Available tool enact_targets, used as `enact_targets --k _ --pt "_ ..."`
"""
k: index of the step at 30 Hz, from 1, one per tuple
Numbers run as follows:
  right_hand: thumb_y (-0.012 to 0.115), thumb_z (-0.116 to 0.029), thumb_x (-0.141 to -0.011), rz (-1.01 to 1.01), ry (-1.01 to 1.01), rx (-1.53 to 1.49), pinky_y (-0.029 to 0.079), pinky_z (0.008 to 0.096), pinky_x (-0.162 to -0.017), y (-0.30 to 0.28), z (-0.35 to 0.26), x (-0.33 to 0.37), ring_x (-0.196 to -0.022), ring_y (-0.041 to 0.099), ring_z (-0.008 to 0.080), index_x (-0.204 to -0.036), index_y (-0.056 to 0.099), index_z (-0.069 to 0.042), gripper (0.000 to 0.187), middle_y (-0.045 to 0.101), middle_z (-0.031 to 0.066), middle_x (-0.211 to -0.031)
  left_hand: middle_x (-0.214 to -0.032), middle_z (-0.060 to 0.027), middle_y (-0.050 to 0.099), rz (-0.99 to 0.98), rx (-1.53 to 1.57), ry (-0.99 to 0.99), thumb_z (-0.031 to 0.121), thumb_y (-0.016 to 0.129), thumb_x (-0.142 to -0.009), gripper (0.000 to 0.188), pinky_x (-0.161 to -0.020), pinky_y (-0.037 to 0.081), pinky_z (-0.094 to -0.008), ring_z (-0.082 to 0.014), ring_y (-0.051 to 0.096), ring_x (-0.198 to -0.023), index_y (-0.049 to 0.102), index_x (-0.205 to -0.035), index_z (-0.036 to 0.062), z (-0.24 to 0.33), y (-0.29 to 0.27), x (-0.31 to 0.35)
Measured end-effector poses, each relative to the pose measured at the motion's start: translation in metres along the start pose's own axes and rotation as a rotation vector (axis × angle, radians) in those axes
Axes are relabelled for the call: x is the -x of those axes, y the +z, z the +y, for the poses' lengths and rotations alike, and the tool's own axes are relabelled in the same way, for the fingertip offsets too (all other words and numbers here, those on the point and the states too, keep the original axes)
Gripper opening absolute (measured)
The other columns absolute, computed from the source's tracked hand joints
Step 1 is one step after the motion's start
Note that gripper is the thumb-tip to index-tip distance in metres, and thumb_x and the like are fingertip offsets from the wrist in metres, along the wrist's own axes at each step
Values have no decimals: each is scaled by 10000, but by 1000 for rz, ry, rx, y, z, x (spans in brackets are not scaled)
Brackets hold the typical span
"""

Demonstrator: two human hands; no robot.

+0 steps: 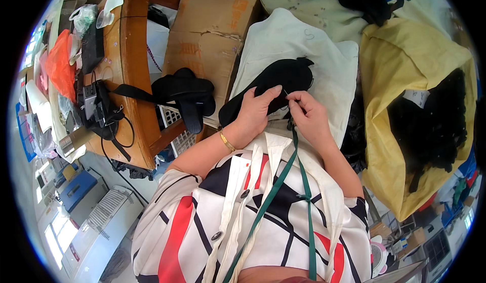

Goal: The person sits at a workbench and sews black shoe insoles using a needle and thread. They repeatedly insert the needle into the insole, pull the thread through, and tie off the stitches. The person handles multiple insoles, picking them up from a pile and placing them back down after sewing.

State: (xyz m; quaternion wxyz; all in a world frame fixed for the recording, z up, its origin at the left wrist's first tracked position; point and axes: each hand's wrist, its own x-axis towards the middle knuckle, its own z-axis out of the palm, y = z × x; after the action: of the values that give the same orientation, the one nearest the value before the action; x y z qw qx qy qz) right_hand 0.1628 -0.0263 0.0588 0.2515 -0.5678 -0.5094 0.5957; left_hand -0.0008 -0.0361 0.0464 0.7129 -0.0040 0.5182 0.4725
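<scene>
A long, black, soft-looking piece with rounded ends [286, 75] lies slantwise across a white cloth [283, 34] in front of me. My left hand [256, 109] grips its near edge, the thumb pressed on top and pointing right. Close by on the right, my right hand [309, 113] pinches a thin needle [285, 93] between thumb and fingertips, over the piece's near edge. Any thread is too fine to make out against the black. A green cord [277, 184] runs from my neck to a small dark object below my right hand; its kind is unclear.
Left of the cloth stand a cardboard box [202, 34] and a wooden table [121, 45]. Black slipper-like straps [188, 98] jut out from the table. A yellow sack [385, 70] with black pieces [430, 121] inside stands on the right.
</scene>
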Motion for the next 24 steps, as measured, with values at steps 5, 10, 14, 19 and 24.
enact_targets --k 5,10,14,19,24 --pt "609 -67 -892 9 -17 25 408 258 -544 -1 0 0 -572 473 78 -1020 652 -21 142 581 46 -658 -1094 -70 645 20 -7 -27 142 771 -844 444 -930 454 -286 -136 590 -1021 530 -1177 -25 2 2 1" --pt "607 -70 -891 -2 -18 45 414 262 -546 -1 -1 -1 -571 483 83 -1025 654 -23 150 587 51 -662 -1091 -72 647 20 7 -11 136 769 -845 433 -923 461 -280 -134 596 -1013 534 -1174 -21 4 6 4" --pt "606 -77 -892 -30 33 16 417 267 -546 -2 -4 -3 -568 491 91 -1013 650 -25 139 591 58 -662 -1076 -67 657 6 -4 0 136 775 -840 392 -918 461 -277 -131 600 -1002 567 -1138 -10 0 2 3" --pt "604 -81 -901 -33 33 11 424 272 -551 1 3 -8 -567 498 105 -999 631 -33 112 596 68 -675 -1061 -58 668 11 -69 5 144 782 -831 346 -906 458 -267 -122 603 -987 605 -1088 -5 0 3 6" --pt "591 -69 -914 -4 -60 26 445 281 -569 3 14 -5 -577 518 129 -1021 621 -40 114 607 87 -710 -1053 -57 669 42 -45 3 152 778 -828 354 -897 459 -265 -119 605 -971 602 -1087 -13 3 7 7"
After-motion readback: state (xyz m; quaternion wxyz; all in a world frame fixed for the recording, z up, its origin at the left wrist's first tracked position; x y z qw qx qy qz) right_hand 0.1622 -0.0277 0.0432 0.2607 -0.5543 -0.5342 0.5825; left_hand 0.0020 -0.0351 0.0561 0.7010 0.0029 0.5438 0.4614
